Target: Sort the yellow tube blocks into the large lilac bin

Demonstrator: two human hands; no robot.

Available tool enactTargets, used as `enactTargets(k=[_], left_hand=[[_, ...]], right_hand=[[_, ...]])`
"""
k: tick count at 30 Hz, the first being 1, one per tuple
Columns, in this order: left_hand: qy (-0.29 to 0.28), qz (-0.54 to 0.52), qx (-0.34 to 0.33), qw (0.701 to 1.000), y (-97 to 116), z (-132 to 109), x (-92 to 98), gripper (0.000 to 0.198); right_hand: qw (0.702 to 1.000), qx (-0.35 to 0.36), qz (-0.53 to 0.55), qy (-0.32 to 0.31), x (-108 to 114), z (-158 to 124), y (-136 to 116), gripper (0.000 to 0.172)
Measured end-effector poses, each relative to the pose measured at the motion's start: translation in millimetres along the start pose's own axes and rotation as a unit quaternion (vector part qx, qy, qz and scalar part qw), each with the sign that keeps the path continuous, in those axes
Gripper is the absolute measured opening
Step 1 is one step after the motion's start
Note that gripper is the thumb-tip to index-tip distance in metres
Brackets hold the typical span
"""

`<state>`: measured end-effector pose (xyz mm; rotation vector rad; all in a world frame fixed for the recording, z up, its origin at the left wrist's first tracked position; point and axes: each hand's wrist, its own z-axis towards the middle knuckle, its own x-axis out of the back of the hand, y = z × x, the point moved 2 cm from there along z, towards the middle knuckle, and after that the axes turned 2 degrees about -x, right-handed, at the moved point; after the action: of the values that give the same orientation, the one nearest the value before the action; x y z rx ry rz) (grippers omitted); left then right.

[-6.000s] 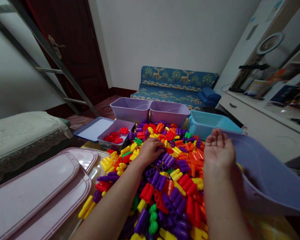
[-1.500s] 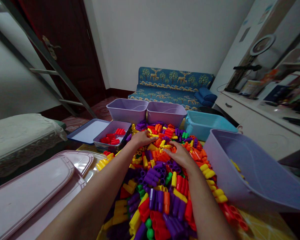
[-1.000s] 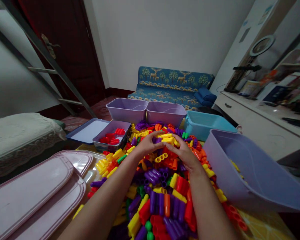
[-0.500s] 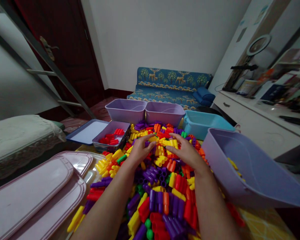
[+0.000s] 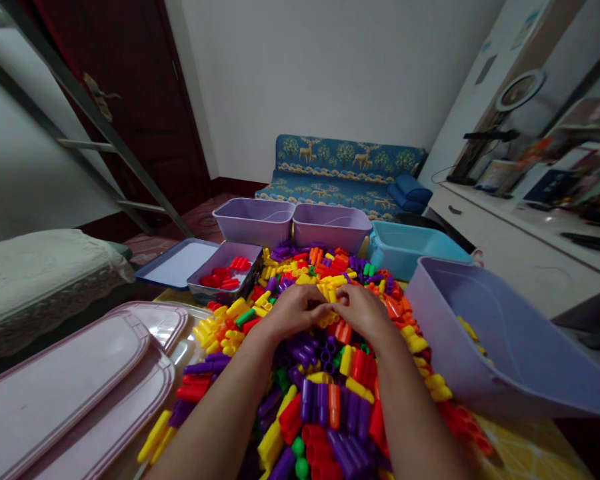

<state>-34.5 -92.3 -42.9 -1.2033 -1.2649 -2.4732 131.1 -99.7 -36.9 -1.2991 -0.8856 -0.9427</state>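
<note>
The left hand point(image 5: 297, 310) and the right hand point(image 5: 363, 310) are bent inward, fingers curled and narrow, thumbs nearly meeting; half a second ago they stood wide apart with thumbs spread. Between and just past the fingertips lies a cluster of yellow plastic peg-shaped pieces point(image 5: 331, 283), in the spot that showed openly between the palms earlier; whether the fingers grip them cannot be told, since the backs of the hands cover the contact. Six seconds ago the right palm faced up beside the large lilac plastic bin point(image 5: 450, 347), which stands right of the right fingers with a few yellow pieces point(image 5: 473, 337) inside. Around and below both sets of fingers spreads a heap of purple, red, orange and green plastic pieces point(image 5: 305, 347). Left of the left fingers sits a dark-edged rectangular box point(image 5: 213, 294) bearing red plastic pieces point(image 5: 223, 275). Beyond the fingertips stand two smaller lilac plastic bins point(image 5: 255, 230), with a light blue plastic bin point(image 5: 400, 261) to their right. Farthest off, right of the fingers, a pale tub point(image 5: 497, 175) carries printing too blurred to read.
</note>
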Motion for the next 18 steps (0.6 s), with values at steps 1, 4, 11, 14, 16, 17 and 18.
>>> enactTargets(k=[1, 4, 11, 14, 16, 17, 18], left_hand=[[0.008, 0.017, -0.009, 1.0, -0.4, -0.2, 0.1, 0.027], [0.036, 0.044, -0.011, 0.998, -4.4, -2.2, -0.6, 0.026], [0.052, 0.032, 0.018, 0.998, -15.4, -5.0, -7.1, 0.049], [0.049, 0.041, 0.047, 0.997, -18.4, -3.9, -6.7, 0.051], [0.044, 0.044, 0.055, 0.997, -19.5, -3.3, -6.6, 0.048], [0.043, 0.044, 0.056, 0.997, -19.8, -3.1, -6.7, 0.047], [0.043, 0.045, 0.056, 0.996, -20.1, -3.0, -6.9, 0.045]], right_hand=[[1.0, -0.002, -0.012, 0.014, -2.9, 0.8, -2.3, 0.013], [0.999, 0.0, -0.022, 0.05, -12.0, 5.1, -4.8, 0.014], [0.963, -0.027, 0.229, 0.141, -10.6, 14.9, 8.4, 0.012], [0.869, -0.044, 0.412, 0.27, 9.5, 12.2, 18.4, 0.025], [0.792, -0.049, 0.489, 0.362, 25.4, 6.8, 24.9, 0.03], [0.752, -0.05, 0.521, 0.401, 32.5, 3.4, 28.3, 0.032], [0.713, -0.054, 0.55, 0.431, 38.7, 0.0, 31.8, 0.032]])
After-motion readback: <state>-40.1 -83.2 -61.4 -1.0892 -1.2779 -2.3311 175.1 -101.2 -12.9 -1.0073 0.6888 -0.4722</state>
